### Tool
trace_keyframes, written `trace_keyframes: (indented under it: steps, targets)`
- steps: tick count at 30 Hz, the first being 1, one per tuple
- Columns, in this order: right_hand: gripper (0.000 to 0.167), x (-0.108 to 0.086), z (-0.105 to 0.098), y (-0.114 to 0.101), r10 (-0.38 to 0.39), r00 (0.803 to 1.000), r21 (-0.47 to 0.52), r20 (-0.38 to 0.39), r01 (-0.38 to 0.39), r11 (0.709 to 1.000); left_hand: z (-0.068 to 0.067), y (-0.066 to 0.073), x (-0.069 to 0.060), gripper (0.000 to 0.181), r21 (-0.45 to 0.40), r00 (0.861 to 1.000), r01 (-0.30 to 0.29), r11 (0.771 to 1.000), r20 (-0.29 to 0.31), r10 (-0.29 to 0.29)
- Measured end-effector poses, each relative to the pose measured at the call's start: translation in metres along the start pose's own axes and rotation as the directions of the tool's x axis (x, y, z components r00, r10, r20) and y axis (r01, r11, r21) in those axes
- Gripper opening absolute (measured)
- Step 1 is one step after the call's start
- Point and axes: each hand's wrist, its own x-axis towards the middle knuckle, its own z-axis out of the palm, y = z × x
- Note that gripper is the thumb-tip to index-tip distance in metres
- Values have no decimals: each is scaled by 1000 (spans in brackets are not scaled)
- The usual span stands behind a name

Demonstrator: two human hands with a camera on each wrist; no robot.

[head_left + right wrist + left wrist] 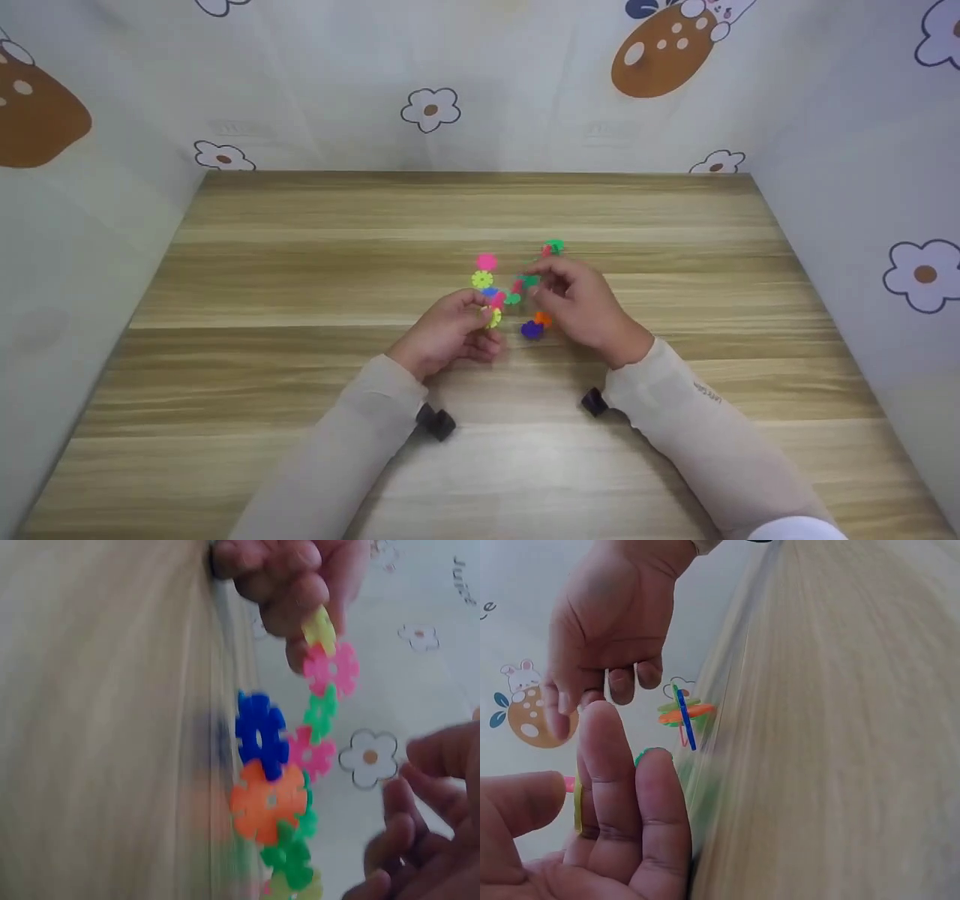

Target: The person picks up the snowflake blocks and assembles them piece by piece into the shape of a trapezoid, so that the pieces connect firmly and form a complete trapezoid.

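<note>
I have the left hand pinching a yellow disc of the toy chain above the table, the right hand empty, loosely curled beside the chain; I'd judge linking is in hand, next calling for a pinch on the orange disc

Wall cloth lettering looks like "Juice"; left wrist view catches only "ce". Print on right sleeve illegible.
</note>
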Motion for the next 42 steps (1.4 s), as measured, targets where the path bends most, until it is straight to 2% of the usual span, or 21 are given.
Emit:
trace_keyframes:
  steps: [3,7,17,25,31,37,42]
  targets:
    - [30,-3,9,-6,-17,990,-59,139,25,998,0,-1,1,11,12,1000,-18,1000,7,18]
    - [31,-4,16,-12,8,983,-92,183,9,996,2,-2,1,10,29,999,-34,999,-7,34]
    - [20,-2,22,-15,55,987,-175,152,-28,984,6,-2,3,8,45,998,-70,997,-1,70]
    - [12,-1,22,-13,75,987,-191,141,-47,980,9,-2,0,11,72,994,-109,991,10,109]
    - [12,-3,22,-13,100,987,-205,129,-72,976,9,-2,-1,10,56,994,-108,993,3,108]
    - [11,-4,22,-15,127,984,-193,125,-101,976,9,-1,-1,10,39,993,-107,993,61,105]
    - [10,-4,22,-15,125,986,-185,109,-104,977,10,0,-1,12,70,991,-109,992,83,103]
